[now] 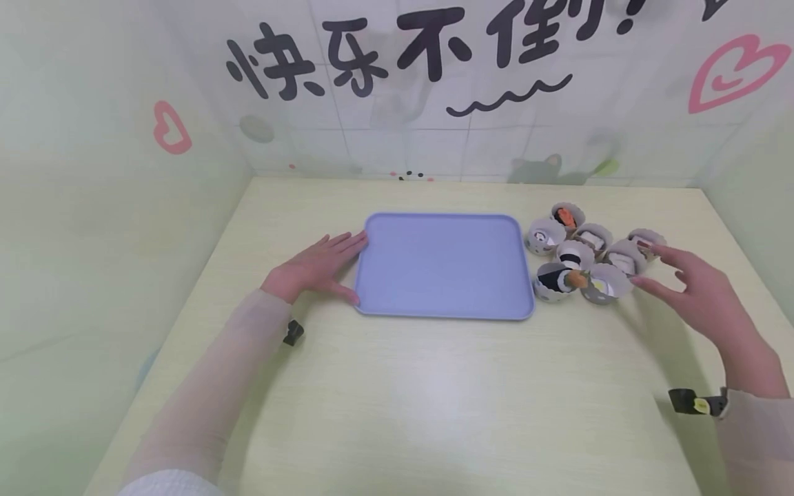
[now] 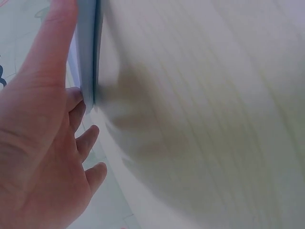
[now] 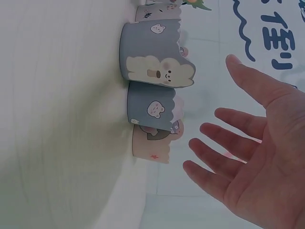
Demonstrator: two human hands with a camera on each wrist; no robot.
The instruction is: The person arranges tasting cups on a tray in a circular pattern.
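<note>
A lavender rectangular tray (image 1: 443, 265) lies flat on the table. My left hand (image 1: 316, 270) rests at the tray's left edge with fingers spread, its thumb by the near left corner. In the left wrist view the thumb (image 2: 50, 45) lies along the tray's side (image 2: 88, 52). To the right of the tray stand several small paper cups with scalloped rims, one with pieces of toy-like sushi (image 1: 555, 279) in it. My right hand (image 1: 701, 293) hovers just right of the rightmost cup (image 1: 648, 241), fingers apart and holding nothing. In the right wrist view a grey-blue patterned cup (image 3: 152, 52) stands beyond the fingers.
The pale wooden table (image 1: 397, 406) meets a wall with large dark lettering (image 1: 428, 41) and pink hearts at the back. Pale side panels flank the table left and right. A dark strap piece (image 1: 685, 401) sits at my right wrist.
</note>
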